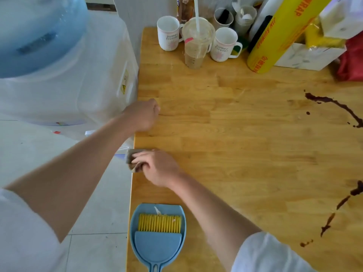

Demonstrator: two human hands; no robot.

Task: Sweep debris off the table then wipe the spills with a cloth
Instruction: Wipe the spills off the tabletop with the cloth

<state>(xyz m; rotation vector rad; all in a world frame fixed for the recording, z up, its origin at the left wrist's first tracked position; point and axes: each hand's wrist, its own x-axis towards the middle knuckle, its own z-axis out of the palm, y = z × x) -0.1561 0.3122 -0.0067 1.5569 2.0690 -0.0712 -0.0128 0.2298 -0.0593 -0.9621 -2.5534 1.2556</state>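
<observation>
Right hand: right hand [157,167] reaches across to the bench's left edge, fingers curled over a grey-brown cloth [132,158] and pinning it flat; cloth overhangs the edge slightly; grip reads as a gather-up, judged the start of the wiping step
Left hand: left hand [144,114] closed in a loose fist, resting at the bench edge farther along; holds nothing that I can see; likely a brace while the other arm crosses over
Bench: wooden bench [225,134] shows no loose debris in its middle; sweeping judged finished
Dustpan: blue dustpan [157,238] lies near the front edge, handle toward the person; yellow-bristled brush [159,223] nested inside it, with a pale scrap or two among the bristles; parked there to be out of the way, I judge
Spills: dark spill [334,102] trails along the far right; second dark streak [341,205] lower right; both well apart from the cloth and untouched
Back row: two white mugs [168,34], a plastic cup [196,46] with a straw, a yellow wrap roll [279,34]; all clear of the stains
Next: cloth must travel the full width rightward; risk of smearing the streaks if wiped outward
</observation>
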